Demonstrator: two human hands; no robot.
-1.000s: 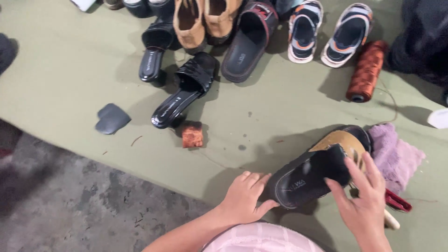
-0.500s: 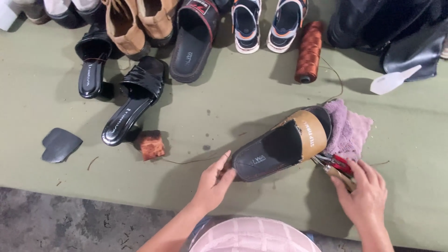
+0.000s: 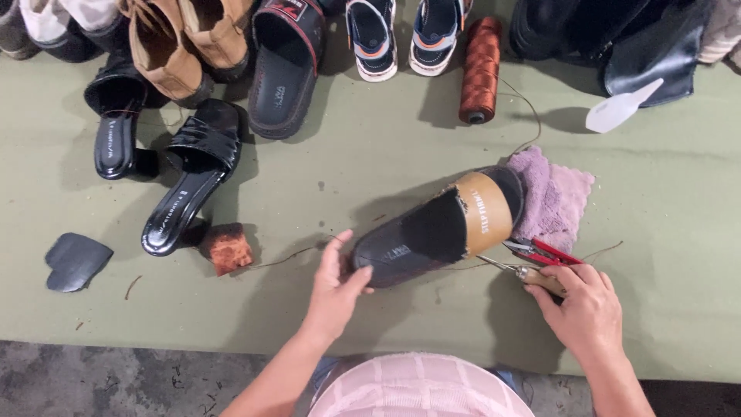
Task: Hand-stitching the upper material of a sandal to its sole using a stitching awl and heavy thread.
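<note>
A black slide sandal (image 3: pixel 432 232) with a tan strap lies on the green mat (image 3: pixel 370 177), its front end resting on a pink cloth (image 3: pixel 552 197). My left hand (image 3: pixel 336 286) grips the sandal's heel end. My right hand (image 3: pixel 583 309) is closed around a wooden-handled awl (image 3: pixel 525 272) whose metal tip points toward the sandal's side. Red-handled snips (image 3: pixel 544 249) lie just above that hand, beside the cloth. A thin thread runs from the sandal toward a brown thread spool (image 3: pixel 480 71).
Along the far edge stand black heeled sandals (image 3: pixel 185 185), tan shoes (image 3: pixel 189 42), a black slide (image 3: pixel 284 69), a pair of child sandals (image 3: pixel 405 35) and dark boots (image 3: pixel 610 38). A white plastic piece (image 3: pixel 617 110), a reddish block (image 3: pixel 228 247) and a dark sole scrap (image 3: pixel 76 261) lie about.
The sandal has been laid down flatter on the mat. My right hand has left the strap and now holds the awl beside the snips. The view has shifted.
</note>
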